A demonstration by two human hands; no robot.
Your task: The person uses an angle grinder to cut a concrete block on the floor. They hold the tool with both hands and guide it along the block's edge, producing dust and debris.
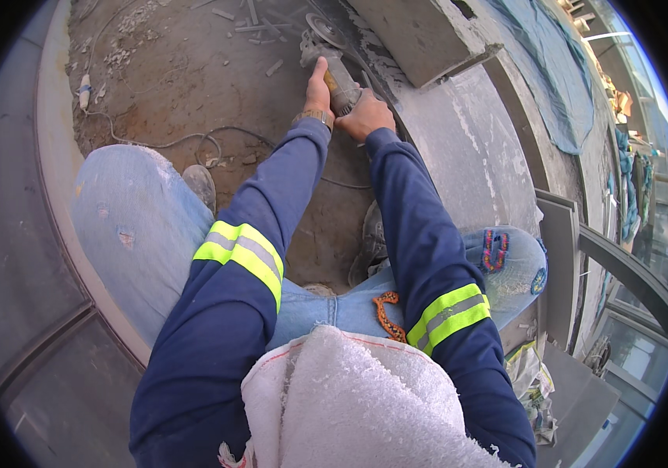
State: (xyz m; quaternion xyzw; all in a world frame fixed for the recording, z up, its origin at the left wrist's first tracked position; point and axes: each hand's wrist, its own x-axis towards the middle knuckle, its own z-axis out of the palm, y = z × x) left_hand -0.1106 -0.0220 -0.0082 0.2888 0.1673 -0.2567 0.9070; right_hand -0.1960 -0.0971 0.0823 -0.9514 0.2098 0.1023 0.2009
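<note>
Both my arms, in navy sleeves with yellow-green reflective bands, stretch forward to an angle grinder (pixel 340 84). My left hand (pixel 318 95) wraps the left side of its dusty yellow-and-grey body, thumb pointing toward the head. Around the rear end of the body closes my right hand (pixel 366 115). The grinder's round disc (pixel 325 30) sits at the far end, close to the base of a concrete slab edge (pixel 365 54). Haze or dust blurs the ground near the disc. A watch (pixel 316 117) circles my left wrist.
A grey cable (pixel 186 139) loops over the dirt floor to a white connector (pixel 84 92) at left. Broken strips (pixel 260 25) lie at the far side. A concrete block (pixel 427 39) and grey slab (pixel 466 140) flank my right. Blue cloth (pixel 556 78) hangs beyond; plastic bags (pixel 533 382) lie lower right.
</note>
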